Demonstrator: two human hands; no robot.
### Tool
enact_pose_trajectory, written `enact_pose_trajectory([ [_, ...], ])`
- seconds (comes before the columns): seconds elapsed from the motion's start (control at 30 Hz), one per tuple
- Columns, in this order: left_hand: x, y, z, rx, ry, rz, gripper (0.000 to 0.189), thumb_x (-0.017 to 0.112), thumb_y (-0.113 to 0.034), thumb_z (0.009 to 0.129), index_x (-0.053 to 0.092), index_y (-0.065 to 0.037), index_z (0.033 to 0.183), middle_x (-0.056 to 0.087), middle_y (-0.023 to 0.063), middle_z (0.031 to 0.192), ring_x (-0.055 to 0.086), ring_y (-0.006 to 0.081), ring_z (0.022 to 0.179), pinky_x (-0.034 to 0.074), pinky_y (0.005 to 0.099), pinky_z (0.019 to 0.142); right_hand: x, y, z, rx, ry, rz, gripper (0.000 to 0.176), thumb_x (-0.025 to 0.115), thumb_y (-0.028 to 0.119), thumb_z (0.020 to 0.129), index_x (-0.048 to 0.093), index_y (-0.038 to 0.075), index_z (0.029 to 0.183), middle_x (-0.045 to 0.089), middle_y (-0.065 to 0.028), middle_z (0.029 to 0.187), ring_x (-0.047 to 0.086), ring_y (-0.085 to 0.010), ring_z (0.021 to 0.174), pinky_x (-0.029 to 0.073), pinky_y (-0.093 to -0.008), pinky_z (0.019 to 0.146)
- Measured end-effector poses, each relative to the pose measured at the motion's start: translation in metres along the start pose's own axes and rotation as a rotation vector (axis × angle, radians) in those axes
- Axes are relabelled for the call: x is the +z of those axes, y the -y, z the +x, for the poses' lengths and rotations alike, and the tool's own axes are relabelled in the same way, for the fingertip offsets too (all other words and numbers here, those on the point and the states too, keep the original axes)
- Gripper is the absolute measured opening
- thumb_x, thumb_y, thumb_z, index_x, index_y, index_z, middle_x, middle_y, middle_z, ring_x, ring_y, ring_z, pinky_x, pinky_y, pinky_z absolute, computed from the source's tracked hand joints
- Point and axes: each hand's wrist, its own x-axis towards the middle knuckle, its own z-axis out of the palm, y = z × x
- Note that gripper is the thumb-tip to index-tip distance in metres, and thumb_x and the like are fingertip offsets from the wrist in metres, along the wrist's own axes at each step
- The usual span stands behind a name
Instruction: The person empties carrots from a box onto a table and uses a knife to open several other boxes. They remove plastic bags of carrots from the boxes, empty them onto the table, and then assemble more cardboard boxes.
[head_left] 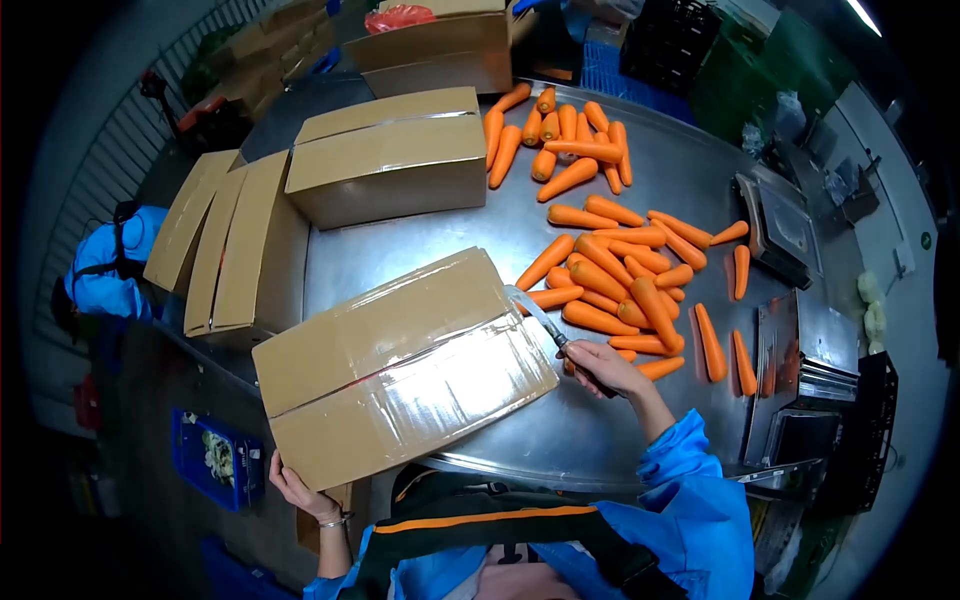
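A closed cardboard box [385,330], its top seam under glossy clear tape, sits at an angle on the steel table in front of me. At its near left corner, my left hand [298,492] grips the lower edge, with the fingers against the side. My right hand [610,370] is wrapped round the dark handle of a knife [545,320]. The knife's curved blade points up and left, right by the box's right side. Loose carrots [620,265] lie in a pile just beyond the knife and to its right.
More closed boxes [390,150] stand along the table's far left. A scale [780,230] and a metal unit [805,340] line the right side. A blue crate [215,455] with pale scraps sits low on the left. Another person in a blue jacket [115,260] is beyond the boxes.
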Motion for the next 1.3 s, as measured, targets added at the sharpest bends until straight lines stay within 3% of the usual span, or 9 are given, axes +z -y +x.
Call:
enact_pose_trajectory([
  [0.17, -0.003, 0.020, 0.000, 0.021, 0.001, -0.019, 0.041, 0.029, -0.023, 0.096, 0.054, 0.004, 0.113, 0.048, 0.0156, 0.119, 0.049, 0.0270, 0.106, 0.039, 0.0340, 0.092, -0.006, 0.014, 0.000, 0.076, 0.030, -0.077, 0.036, 0.040, 0.043, 0.093, 0.052, 0.009, 0.087, 0.045, 0.0020, 0.054, 0.041, -0.0055, 0.039, 0.032, -0.0192, 0.033],
  [0.33, -0.005, -0.003, 0.002, -0.033, 0.012, -0.001, 0.040, 0.031, -0.023, 0.094, 0.053, 0.006, 0.110, 0.047, 0.0156, 0.117, 0.049, 0.0263, 0.105, 0.039, 0.0348, 0.090, -0.049, 0.016, -0.048, 0.404, 0.484, -0.420, 0.040, 0.048, 0.056, 0.085, 0.052, 0.017, 0.082, 0.045, 0.0036, 0.055, 0.043, -0.0047, 0.039, 0.033, -0.0185, 0.033],
  [0.53, 0.006, 0.013, -0.002, -0.107, -0.191, -0.289, 0.031, 0.042, -0.016, 0.087, 0.057, 0.008, 0.101, 0.053, 0.0118, 0.101, 0.054, 0.0188, 0.088, 0.044, 0.0301, 0.076, -0.051, -0.007, -0.107, 0.373, 0.282, -0.091, 0.026, 0.051, 0.043, 0.089, 0.058, 0.019, 0.096, 0.046, 0.0052, 0.056, 0.042, -0.0022, 0.042, 0.031, -0.0170, 0.035],
  [0.57, -0.005, 0.001, -0.004, 0.161, -0.036, 0.161, 0.031, 0.040, -0.021, 0.095, 0.051, 0.002, 0.114, 0.049, 0.0198, 0.114, 0.050, 0.0305, 0.101, 0.043, 0.0404, 0.086, -0.050, -0.021, -0.107, 0.381, 0.246, -0.037, 0.028, 0.050, 0.039, 0.090, 0.058, 0.015, 0.102, 0.046, 0.0042, 0.057, 0.041, -0.0027, 0.043, 0.029, -0.0173, 0.036],
  [0.73, -0.005, -0.020, -0.003, 0.035, -0.048, 0.105, 0.030, 0.041, -0.018, 0.094, 0.054, 0.003, 0.112, 0.050, 0.0197, 0.114, 0.049, 0.0320, 0.104, 0.041, 0.0404, 0.090, -0.069, -0.037, -0.121, 0.424, -0.024, 0.175, 0.034, 0.053, 0.041, 0.088, 0.058, 0.009, 0.099, 0.045, 0.0001, 0.052, 0.040, -0.0064, 0.040, 0.030, -0.0199, 0.034],
  [0.93, -0.024, -0.054, 0.022, 0.027, 0.135, 0.360, 0.025, 0.054, -0.013, 0.087, 0.057, 0.002, 0.106, 0.055, 0.0174, 0.104, 0.052, 0.0292, 0.097, 0.041, 0.0375, 0.088, -0.057, -0.030, -0.135, -0.179, -0.468, 0.467, 0.030, 0.049, 0.035, 0.091, 0.054, 0.006, 0.094, 0.045, -0.0053, 0.050, 0.040, -0.0108, 0.037, 0.033, -0.0232, 0.034],
  [1.13, -0.038, -0.033, 0.043, -0.186, 0.336, 0.390, 0.027, 0.062, -0.014, 0.080, 0.060, 0.002, 0.102, 0.062, 0.0123, 0.091, 0.056, 0.0202, 0.079, 0.046, 0.0312, 0.074, 0.056, 0.027, -0.057, -0.278, -0.216, -0.054, 0.022, 0.062, 0.023, 0.084, 0.059, 0.007, 0.098, 0.055, 0.0011, 0.068, 0.048, -0.0039, 0.052, 0.039, -0.0189, 0.045],
  [1.2, -0.045, -0.019, 0.047, -0.269, 0.346, 0.313, 0.029, 0.063, -0.016, 0.080, 0.060, 0.002, 0.102, 0.063, 0.0100, 0.089, 0.055, 0.0171, 0.075, 0.046, 0.0286, 0.070, 0.090, 0.045, -0.035, -0.306, -0.111, -0.203, 0.042, 0.060, 0.034, 0.084, 0.054, 0.009, 0.117, 0.062, -0.0047, 0.087, 0.059, -0.0130, 0.077, 0.047, -0.0257, 0.069],
  [1.3, -0.052, -0.016, 0.052, -0.296, 0.418, 0.259, 0.029, 0.063, -0.018, 0.082, 0.060, 0.002, 0.103, 0.062, 0.0080, 0.087, 0.054, 0.0147, 0.073, 0.046, 0.0269, 0.067, 0.131, 0.061, -0.011, -0.549, 0.020, -0.315, 0.043, 0.058, 0.034, 0.085, 0.049, 0.011, 0.120, 0.062, -0.0112, 0.090, 0.061, -0.0208, 0.080, 0.047, -0.0290, 0.074],
])
